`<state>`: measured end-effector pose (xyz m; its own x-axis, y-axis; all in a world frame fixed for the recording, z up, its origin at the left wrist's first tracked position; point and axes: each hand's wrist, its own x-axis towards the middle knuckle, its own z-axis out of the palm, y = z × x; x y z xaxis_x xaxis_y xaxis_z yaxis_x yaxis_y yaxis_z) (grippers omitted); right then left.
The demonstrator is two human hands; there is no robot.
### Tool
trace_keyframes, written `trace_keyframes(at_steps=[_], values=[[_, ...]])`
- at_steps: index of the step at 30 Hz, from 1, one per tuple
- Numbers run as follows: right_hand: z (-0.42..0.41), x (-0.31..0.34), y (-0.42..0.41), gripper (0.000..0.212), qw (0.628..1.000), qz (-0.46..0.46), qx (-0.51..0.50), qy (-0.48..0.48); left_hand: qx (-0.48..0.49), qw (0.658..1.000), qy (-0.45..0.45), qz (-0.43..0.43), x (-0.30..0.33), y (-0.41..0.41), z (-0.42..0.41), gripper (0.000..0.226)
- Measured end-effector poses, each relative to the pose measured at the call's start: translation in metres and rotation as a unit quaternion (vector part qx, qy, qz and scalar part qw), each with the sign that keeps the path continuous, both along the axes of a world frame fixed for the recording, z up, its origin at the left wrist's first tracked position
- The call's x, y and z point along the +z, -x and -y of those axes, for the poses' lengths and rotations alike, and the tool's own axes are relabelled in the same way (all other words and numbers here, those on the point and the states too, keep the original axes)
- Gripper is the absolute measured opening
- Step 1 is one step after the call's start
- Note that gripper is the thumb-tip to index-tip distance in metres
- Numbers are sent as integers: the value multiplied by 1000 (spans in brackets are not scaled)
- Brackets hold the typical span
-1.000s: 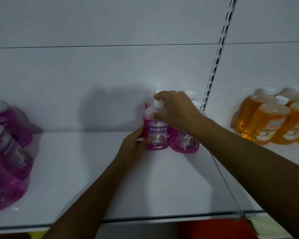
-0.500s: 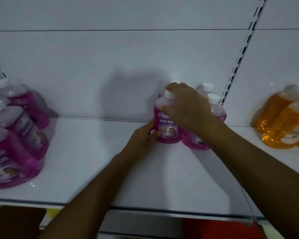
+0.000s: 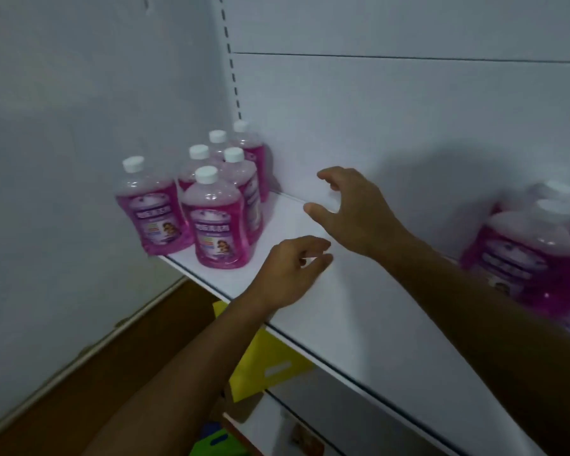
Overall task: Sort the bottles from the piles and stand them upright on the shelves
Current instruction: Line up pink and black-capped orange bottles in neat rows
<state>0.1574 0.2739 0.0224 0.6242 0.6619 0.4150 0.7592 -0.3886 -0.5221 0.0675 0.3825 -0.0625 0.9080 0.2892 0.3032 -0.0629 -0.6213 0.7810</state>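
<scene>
Several pink bottles with white caps [image 3: 215, 222] stand upright in a cluster at the left end of the white shelf [image 3: 359, 311]. More pink bottles [image 3: 527, 255] stand blurred at the right edge of the view. My left hand [image 3: 290, 274] hovers over the shelf's middle with fingers loosely curled and nothing in it. My right hand [image 3: 359, 209] is above and behind it, fingers spread, also holding nothing. Both hands are apart from every bottle.
A white back panel with a slotted upright [image 3: 232, 77] rises behind the shelf. A grey wall is on the left. Below the shelf edge are a yellow bin [image 3: 270, 366], a green object [image 3: 218, 444] and a brown floor [image 3: 89, 373].
Both hands have let go of the pink bottle at the right group and pulled away. The view has swung left, so the left cluster now sits ahead and the orange bottles are gone.
</scene>
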Motion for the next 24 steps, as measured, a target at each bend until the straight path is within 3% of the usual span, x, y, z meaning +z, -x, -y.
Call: trace_keyframes(at_steps=[6, 12, 18, 24], values=[[-76, -7, 28, 61, 986, -88, 131, -52, 133, 990, 45, 33, 0, 62, -56, 11], [-109, -18, 44, 66, 991, -71, 108, -46, 203, 974, 85, 43, -9, 91, -79, 10], [-101, -15, 38, 47, 980, -131, 136, -69, 222, 967, 98, 78, -7, 91, -75, 8], [-55, -2, 17, 38, 983, -124, 101, -85, 228, 962, 56, 142, -3, 68, -63, 32]])
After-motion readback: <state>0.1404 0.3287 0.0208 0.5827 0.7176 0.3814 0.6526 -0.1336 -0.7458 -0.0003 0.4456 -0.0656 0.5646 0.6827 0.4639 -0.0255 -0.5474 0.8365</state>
